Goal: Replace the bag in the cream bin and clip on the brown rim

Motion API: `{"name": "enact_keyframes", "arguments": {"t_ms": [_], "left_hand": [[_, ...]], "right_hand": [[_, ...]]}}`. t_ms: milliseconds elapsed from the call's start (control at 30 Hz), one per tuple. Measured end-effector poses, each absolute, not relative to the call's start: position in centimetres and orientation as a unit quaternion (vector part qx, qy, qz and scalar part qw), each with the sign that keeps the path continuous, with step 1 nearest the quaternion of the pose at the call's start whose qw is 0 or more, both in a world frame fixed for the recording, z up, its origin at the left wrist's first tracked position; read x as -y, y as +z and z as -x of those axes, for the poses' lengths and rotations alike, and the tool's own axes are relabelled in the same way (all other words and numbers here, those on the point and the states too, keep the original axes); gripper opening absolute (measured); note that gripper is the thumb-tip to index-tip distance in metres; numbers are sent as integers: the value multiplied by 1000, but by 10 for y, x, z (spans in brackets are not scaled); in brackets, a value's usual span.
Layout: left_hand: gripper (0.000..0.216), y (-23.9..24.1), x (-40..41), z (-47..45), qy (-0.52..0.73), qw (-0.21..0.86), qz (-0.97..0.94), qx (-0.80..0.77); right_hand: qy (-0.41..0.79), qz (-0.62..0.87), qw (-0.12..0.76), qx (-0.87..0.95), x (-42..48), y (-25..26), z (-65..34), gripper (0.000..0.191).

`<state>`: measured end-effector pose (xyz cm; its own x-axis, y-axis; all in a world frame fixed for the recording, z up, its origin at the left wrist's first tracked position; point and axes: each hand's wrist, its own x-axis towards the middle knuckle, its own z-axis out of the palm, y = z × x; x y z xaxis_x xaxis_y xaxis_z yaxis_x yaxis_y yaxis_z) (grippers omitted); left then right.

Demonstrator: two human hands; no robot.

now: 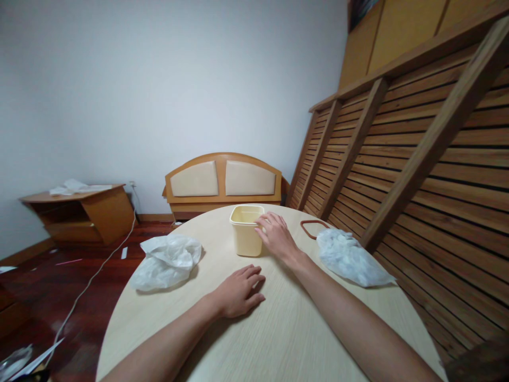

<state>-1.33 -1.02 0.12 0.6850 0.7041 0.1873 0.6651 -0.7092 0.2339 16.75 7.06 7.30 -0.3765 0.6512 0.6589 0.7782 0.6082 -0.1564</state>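
A pale yellow plastic bin [247,239], open at the top, stands upright on the round table [302,329]. At its right front corner, my right hand [276,235] is closed on the rim, with the thumb on the outer wall. My left hand [240,292] rests palm down on the tabletop in front of the bin, fingers apart and holding nothing. To the left lies a crumpled white plastic bag [169,262]. On the right sits a filled, translucent plastic bag [352,257], its contents whitish. A brown rounded-square ring [308,229] lies beside that bag, partly covered by it.
Tall wooden slats [397,175] lean along the right side, close to the table. Behind the table is a headboard [222,180] against the wall. A low wooden cabinet [91,212] stands at left, and a white cable [99,268] runs across the dark red floor.
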Motion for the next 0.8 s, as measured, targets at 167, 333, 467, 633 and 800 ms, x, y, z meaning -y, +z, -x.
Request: {"name": "enact_keyframes", "arguments": {"t_ms": [167,333,467,633,800], "left_hand": [[29,19,-3,32,179,30,-894,-410],[33,32,-22,67,187,-172,-742,-621],[44,36,-28,94,143,-208,-613,-749],[37,21,-36,106,109,-128,-625,-763],[32,-3,-43,90,168,-136,-685,-696]], "right_hand": [[-73,454,349,817,-78,74,-182,20],[-68,468,352,808,-87,72,-204,21],[-75,466,362,803,-96,68,-217,20],[-66,456,370,806,-103,64,-223,22],[-57,444,357,820,-103,64,-226,28]]}}
